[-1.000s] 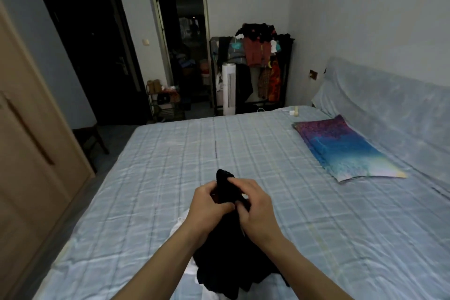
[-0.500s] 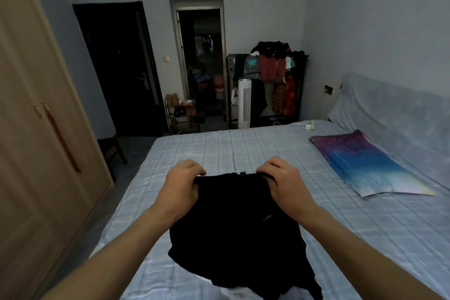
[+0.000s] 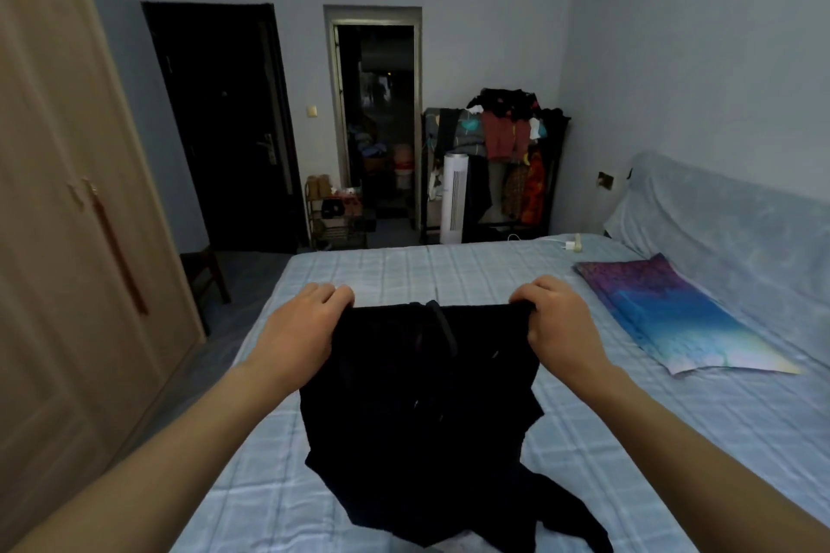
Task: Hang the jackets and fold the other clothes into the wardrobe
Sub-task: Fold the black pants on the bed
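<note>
A black garment with a drawstring waistband [image 3: 422, 409], probably shorts or trousers, hangs spread out above the bed [image 3: 673, 440]. My left hand [image 3: 301, 328] grips the waistband's left corner. My right hand [image 3: 561, 328] grips its right corner, so the band is stretched flat between them. The lower part of the garment drapes down onto the sheet near me. The wooden wardrobe [image 3: 67, 260] stands along the left wall with its doors closed.
A folded purple and blue cloth [image 3: 673, 314] lies on the bed to the right, near the covered headboard [image 3: 736, 229]. A loaded clothes rack [image 3: 498, 157] and a white tower fan [image 3: 453, 198] stand beyond the bed's far edge. A narrow floor strip runs between bed and wardrobe.
My hands have moved apart from a bunched grip at the middle, pulling the black garment's waistband out flat and lifting it. My view has tilted up and shifted left.
</note>
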A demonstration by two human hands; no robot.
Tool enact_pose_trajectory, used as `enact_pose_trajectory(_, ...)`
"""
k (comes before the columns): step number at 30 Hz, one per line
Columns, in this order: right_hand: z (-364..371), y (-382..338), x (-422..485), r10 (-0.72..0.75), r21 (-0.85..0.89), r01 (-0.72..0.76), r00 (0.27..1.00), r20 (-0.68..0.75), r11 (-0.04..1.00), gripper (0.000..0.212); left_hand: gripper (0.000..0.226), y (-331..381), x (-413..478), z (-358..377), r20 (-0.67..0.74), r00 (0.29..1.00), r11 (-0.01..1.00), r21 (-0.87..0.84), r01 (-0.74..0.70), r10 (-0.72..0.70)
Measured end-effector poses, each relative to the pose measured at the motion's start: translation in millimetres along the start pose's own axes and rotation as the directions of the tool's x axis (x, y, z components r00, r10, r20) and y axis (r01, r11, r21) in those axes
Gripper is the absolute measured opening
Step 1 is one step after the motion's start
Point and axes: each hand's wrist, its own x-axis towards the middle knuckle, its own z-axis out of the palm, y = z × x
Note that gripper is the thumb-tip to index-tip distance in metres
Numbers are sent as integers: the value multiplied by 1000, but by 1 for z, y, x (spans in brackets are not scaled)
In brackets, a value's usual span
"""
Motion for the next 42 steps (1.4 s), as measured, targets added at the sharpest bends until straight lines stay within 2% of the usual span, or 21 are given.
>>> enact_pose_trajectory(3, 8, -1, 3, 64, -49, -61, 996, 58, 997, 29, 12, -10, -6, -3, -19, 999, 995, -89, 40, -41)
enact_pose_trajectory(7, 28, 3, 0, 128, -66, -122, 987, 96, 990, 20, 15, -6, -3, -10, -71, 997, 990, -142, 14, -24)
enact_pose_trajectory(11, 39, 6, 1, 176, 38, -176, 984, 17, 984, 17, 16, -15, 0, -16, -127, 992, 989, -149, -11, -8)
enact_pose_trajectory(14, 34, 4, 12, 168, 142, -164, 986, -18, 976, 17, 16, -27, 1, -18, -145, 989, 986, -163, -29, 5)
enact_pose_trajectory(18, 10, 6, 32, 121, 229, -126, 992, 34, 965, 28, 17, -50, 1, -23, -79, 996, 995, -101, 26, -34)
enact_pose_trajectory(23, -22, 7, 51, 39, 187, -63, 991, 128, 980, 31, 22, -70, 2, -30, 68, 989, 991, 30, 129, -131)
enact_pose_trajectory(26, -26, 5, 59, 64, 219, -82, 994, 89, 972, 30, 23, -66, 6, -28, 70, 979, 980, -31, 194, -192)
enact_pose_trajectory(30, -27, 5, 66, 153, 309, -177, 983, 100, 934, 32, 28, -65, 13, -22, 3, 974, 962, -153, 225, -227)
enact_pose_trajectory(34, -29, 6, 69, 198, 391, -258, 962, 188, 884, 25, 28, -68, 20, -18, -27, 966, 949, -199, 245, -255)
enact_pose_trajectory(38, -34, 6, 70, 146, 276, -245, 931, 335, 929, 15, 30, -68, 29, -21, -44, 932, 894, -304, 330, -359)
enact_pose_trajectory(42, -38, -6, 72, 143, 220, -224, 932, 334, 949, 24, 30, -60, 42, -31, -102, 920, 876, -360, 321, -379)
